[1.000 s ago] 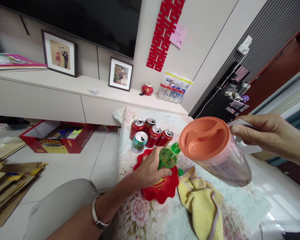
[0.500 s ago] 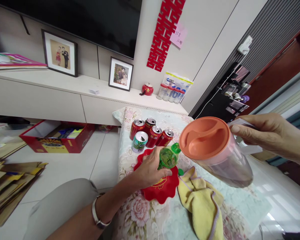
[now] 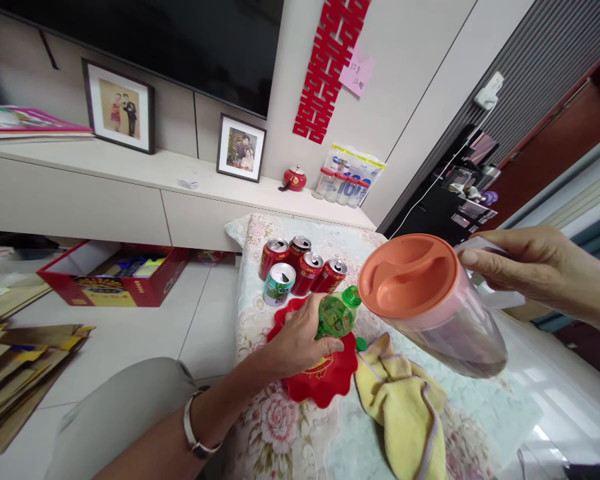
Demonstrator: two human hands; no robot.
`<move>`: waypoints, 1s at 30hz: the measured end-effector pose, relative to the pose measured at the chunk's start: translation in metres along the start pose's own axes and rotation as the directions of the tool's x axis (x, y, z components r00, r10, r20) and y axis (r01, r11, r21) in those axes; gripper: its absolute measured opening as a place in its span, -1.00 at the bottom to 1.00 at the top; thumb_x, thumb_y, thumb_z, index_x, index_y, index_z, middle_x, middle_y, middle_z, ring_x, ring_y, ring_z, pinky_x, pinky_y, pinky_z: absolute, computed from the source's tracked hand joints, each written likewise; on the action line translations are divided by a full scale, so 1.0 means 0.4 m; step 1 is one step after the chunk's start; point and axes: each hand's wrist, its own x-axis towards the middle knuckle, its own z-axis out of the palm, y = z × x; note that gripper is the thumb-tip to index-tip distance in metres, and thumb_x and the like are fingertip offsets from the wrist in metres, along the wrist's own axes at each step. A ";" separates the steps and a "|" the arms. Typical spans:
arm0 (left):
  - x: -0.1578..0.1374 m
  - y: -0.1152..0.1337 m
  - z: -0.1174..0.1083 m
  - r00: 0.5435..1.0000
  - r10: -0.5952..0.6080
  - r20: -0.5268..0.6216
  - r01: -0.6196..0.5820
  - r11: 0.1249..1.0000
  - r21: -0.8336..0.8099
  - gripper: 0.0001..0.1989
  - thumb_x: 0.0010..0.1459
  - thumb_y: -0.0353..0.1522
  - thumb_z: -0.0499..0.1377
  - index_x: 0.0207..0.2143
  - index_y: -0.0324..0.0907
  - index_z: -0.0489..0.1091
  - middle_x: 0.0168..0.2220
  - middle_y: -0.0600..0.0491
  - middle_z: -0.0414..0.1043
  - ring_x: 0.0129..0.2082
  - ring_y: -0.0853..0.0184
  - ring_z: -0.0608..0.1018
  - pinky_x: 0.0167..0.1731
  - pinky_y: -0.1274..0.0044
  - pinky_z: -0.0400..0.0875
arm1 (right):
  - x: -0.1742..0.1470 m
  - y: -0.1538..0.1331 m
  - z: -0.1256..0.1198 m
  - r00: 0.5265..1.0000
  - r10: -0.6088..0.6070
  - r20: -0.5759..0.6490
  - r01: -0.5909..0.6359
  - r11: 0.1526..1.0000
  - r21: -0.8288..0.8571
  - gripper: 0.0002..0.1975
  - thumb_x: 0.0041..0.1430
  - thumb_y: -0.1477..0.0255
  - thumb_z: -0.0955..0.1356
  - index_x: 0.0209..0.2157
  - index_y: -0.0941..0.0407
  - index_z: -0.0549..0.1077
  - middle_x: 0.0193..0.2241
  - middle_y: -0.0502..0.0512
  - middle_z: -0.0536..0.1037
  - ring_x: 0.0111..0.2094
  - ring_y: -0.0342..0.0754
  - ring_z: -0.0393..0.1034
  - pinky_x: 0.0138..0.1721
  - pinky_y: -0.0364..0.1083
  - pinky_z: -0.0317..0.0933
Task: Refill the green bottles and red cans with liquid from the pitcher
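Note:
My left hand (image 3: 303, 333) is wrapped round a green plastic bottle (image 3: 337, 315), uncapped and tilted slightly to the right above a red scalloped tray (image 3: 325, 390). In my right hand (image 3: 535, 267) is the handle of a clear pitcher (image 3: 460, 340) with an orange lid (image 3: 410, 277). The pitcher leans toward the bottle, its lid edge at the bottle's mouth, and some liquid shows low inside. Whether a stream runs between them I cannot tell. A green cap (image 3: 361, 344) lies beside the tray, near a crumpled yellow cloth (image 3: 405, 407).
Several red cans (image 3: 307, 272) and a green-white can (image 3: 279, 285) stand behind the tray on the floral tablecloth (image 3: 280, 427). Beyond is a low white cabinet (image 3: 200, 200) with picture frames and jars. A red box (image 3: 115, 280) and flattened cardboard (image 3: 25, 380) lie on the floor at left.
Almost nothing differs. Both hands hold the bottle and the pitcher in nearly the same place and tilt.

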 end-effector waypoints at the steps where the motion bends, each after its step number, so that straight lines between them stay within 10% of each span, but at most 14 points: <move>1: 0.000 0.000 0.000 1.000 -0.002 -0.001 0.002 1.000 -0.002 -0.38 0.08 -0.20 0.27 0.14 -0.12 0.15 0.12 -0.19 0.43 0.18 -0.12 0.45 0.16 0.09 0.31 | -0.001 0.003 -0.001 1.000 0.003 0.001 -0.003 1.000 0.000 -0.58 0.09 -0.11 0.46 -0.48 -0.04 0.63 -0.61 0.07 0.39 -0.61 -0.08 0.17 -0.67 -0.08 0.07; 30: 0.004 -0.010 0.002 1.000 0.026 0.012 -0.026 1.000 -0.006 -0.35 0.10 -0.17 0.28 0.17 -0.14 0.12 0.10 -0.20 0.44 0.15 -0.14 0.45 0.18 0.01 0.28 | 0.002 -0.003 0.001 1.000 0.016 -0.005 -0.016 1.000 -0.009 -0.51 0.03 -0.17 0.45 -0.54 -0.03 0.60 -0.63 0.07 0.31 -0.62 -0.09 0.10 -0.70 -0.07 0.03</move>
